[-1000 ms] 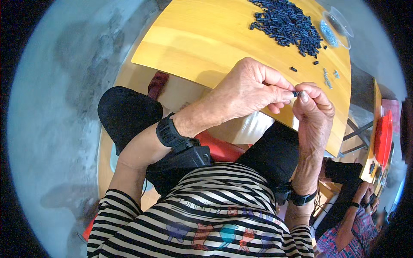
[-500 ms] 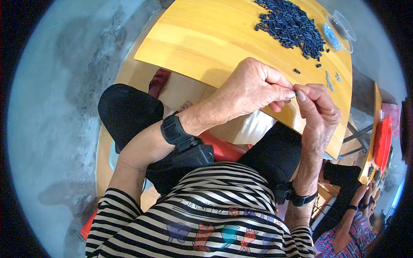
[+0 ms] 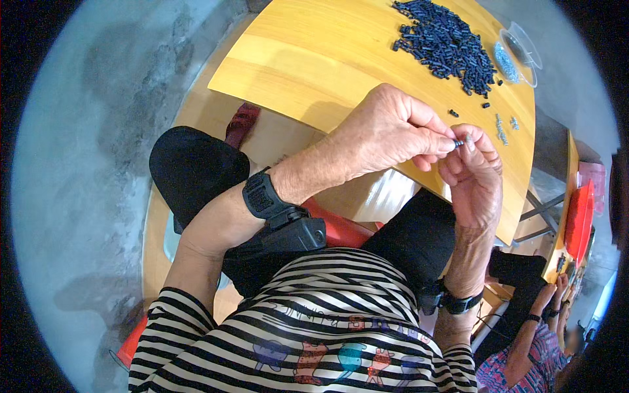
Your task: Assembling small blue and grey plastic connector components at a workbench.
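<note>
Over the table's near edge, my left hand is closed in a pinch, thumb against forefinger, on a small dark ridged piece. My right hand meets it from the right, its thumb and forefinger closed at the piece's other end. The fingertips cover most of it, so its full shape is hidden. Beyond the hands, a loose black cylindrical part lies on the yellow wooden table. Small silvery screw-like pieces lie in a short row to the right.
A heap of small black cylindrical parts covers the far right of the table. Beside it stands a clear plastic container with bluish-silver bits. At the right, another person works near a red tray.
My right hand has turned and shifted slightly left, its fingers curling differently. The dark piece between the fingertips now shows more. My left hand has barely moved.
</note>
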The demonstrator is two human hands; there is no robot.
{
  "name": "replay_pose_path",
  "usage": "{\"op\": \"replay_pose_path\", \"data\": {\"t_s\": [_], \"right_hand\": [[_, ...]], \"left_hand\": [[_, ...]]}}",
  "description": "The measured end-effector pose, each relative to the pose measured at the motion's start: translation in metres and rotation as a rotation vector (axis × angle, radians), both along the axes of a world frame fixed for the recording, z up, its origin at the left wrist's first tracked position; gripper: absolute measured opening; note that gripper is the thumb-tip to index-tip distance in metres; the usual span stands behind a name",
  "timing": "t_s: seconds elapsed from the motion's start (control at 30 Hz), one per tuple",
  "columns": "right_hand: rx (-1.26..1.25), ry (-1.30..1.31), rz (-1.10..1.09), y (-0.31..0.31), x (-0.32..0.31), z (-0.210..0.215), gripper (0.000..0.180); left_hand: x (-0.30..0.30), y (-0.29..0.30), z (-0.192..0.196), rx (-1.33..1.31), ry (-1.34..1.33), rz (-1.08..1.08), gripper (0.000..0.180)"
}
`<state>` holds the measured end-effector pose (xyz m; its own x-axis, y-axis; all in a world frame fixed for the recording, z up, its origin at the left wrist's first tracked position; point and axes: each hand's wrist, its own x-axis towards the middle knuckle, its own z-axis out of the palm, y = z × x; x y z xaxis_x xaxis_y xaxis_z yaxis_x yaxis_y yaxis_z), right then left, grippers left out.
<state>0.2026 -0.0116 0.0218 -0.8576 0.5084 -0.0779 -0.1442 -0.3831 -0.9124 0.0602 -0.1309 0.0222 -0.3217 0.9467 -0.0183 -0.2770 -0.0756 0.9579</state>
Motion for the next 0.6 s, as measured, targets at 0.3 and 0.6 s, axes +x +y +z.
{"op": "replay_pose_path", "data": {"t_s": [0.3, 0.6], "right_hand": [[0.050, -0.044, -0.024, -0.001, 0.000, 0.003, 0.015], [0.043, -0.046, -0.008, -0.011, -0.004, 0.007, 0.015]], "left_hand": [[0.002, -0.002, 0.004, -0.013, 0.037, 0.007, 0.014], [0.004, -0.001, 0.002, 0.018, 0.083, 0.023, 0.012]]}}
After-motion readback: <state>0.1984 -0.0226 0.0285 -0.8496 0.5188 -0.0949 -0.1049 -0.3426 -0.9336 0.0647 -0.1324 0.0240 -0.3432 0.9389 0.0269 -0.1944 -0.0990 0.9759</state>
